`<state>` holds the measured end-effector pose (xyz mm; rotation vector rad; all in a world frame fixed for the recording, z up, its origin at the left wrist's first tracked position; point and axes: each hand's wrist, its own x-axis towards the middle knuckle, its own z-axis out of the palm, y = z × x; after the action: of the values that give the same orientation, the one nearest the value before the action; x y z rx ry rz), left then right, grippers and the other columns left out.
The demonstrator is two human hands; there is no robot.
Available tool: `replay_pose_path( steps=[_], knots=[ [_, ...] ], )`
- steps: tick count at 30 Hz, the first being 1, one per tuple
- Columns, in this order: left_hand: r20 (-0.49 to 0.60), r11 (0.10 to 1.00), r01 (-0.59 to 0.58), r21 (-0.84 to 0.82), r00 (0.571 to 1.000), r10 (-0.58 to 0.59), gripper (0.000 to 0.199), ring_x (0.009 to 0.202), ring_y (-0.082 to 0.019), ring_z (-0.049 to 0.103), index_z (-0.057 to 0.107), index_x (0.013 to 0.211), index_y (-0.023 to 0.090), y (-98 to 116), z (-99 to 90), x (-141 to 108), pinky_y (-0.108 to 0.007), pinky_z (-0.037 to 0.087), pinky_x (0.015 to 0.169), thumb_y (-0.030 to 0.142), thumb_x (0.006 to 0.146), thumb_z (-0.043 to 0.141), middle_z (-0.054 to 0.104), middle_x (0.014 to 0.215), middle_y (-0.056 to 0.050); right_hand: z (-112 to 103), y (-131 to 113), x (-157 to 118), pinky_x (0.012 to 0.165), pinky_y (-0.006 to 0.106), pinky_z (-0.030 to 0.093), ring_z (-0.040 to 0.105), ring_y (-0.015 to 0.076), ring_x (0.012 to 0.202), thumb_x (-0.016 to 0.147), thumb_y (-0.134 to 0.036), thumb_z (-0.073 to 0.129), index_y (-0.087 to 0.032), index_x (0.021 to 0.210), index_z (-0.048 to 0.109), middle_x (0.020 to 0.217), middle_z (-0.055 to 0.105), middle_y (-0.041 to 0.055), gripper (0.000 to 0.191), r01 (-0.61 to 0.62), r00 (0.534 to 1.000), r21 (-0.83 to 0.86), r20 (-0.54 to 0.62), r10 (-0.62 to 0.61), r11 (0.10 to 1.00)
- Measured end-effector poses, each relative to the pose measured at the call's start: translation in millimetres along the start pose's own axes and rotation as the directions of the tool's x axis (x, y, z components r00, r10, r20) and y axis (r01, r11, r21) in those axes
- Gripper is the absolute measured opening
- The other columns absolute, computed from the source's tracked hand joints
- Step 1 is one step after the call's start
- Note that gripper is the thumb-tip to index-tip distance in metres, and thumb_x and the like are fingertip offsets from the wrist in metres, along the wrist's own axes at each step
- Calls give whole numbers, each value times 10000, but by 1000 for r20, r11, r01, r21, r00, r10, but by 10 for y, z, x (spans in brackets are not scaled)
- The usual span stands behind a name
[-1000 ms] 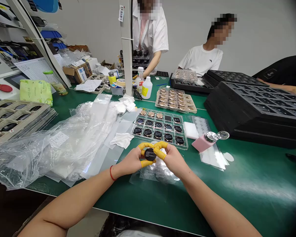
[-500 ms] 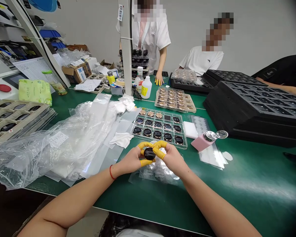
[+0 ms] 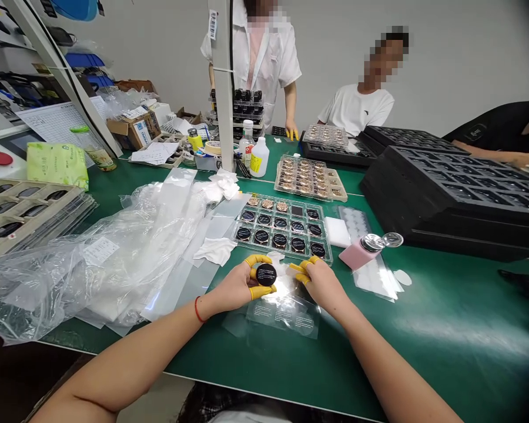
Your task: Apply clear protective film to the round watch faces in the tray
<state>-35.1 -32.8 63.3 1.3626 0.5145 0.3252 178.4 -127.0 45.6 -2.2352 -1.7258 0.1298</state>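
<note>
Round black disc with white print (image 3: 266, 274) gripped in left hand (image 3: 233, 286); small flat pale-yellow piece (image 3: 294, 269) pinched in right hand (image 3: 325, 286).

Disc held up above green tabletop (image 3: 247, 364), between thumb and fingers in yellow finger covers, printed face visible; right fingertips closed on pale-yellow piece, just beside disc, apart from it. Clear printed plastic film (image 3: 284, 317) laid below both hands. Clear plastic compartment tray (image 3: 330, 249) set beyond hands, filled mostly with black-topped round pieces, a few rose-gold ones in far row. White square block (image 3: 337, 232) and pink bottle with open silver lid (image 3: 357, 254) placed to the right; crumpled clear plastic bags (image 3: 114, 273) spread at left.
</note>
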Motion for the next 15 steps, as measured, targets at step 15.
replay_pose_path(
  steps=[15],
  knots=[
    [77,992,-93,81,993,87,513,765,-151,587,446,1199,211,-20,-27,-9,-277,473,688,299,754,685,607,865,-18,-19,-652,-57,769,366,353,484,220,789,859,-167,409,-204,850,578,786,590,65,173,319,905,76,-322,-280,945]
  ],
)
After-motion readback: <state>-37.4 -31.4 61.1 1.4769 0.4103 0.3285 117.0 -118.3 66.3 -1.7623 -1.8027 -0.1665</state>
